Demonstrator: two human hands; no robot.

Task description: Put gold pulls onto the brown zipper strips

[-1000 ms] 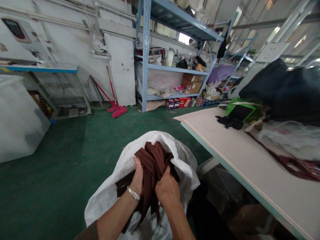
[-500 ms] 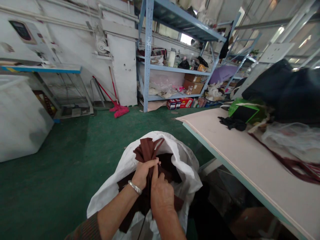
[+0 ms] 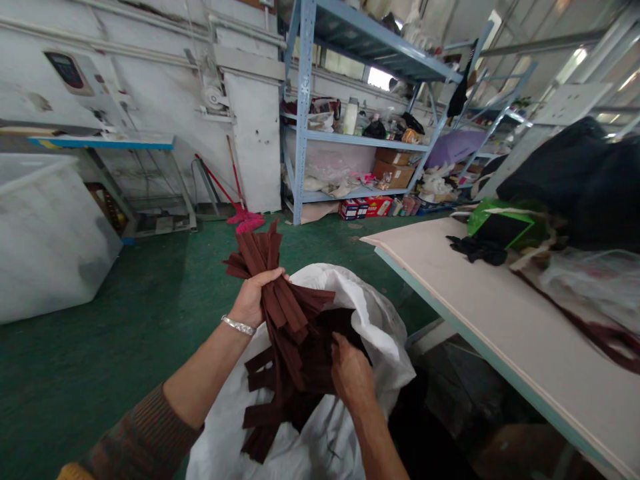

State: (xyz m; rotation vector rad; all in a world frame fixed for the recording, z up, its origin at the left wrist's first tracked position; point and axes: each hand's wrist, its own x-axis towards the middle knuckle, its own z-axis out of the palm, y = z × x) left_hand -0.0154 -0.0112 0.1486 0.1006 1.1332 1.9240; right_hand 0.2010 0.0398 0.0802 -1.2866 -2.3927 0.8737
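Gaping below the grip, a white sack point(image 3: 385, 333) was seemingly kept to catch brown strips point(image 3: 287, 310), clasped mid-length for control by the left hand point(image 3: 251, 301) and met, further right, by the curled right hand point(image 3: 356, 375), its hold unclear.

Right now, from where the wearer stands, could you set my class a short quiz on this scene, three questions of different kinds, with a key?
1. Multiple choice: what is the left hand gripping?
A) a pink mop
B) a bundle of brown strips
C) a green bag

2. True or false: the silver bracelet is worn on the left wrist.

3. Fill in the blank: seen by the wearer, the pale-topped table stands to the ____ of the white sack.

Key: 1 B; 2 true; 3 right
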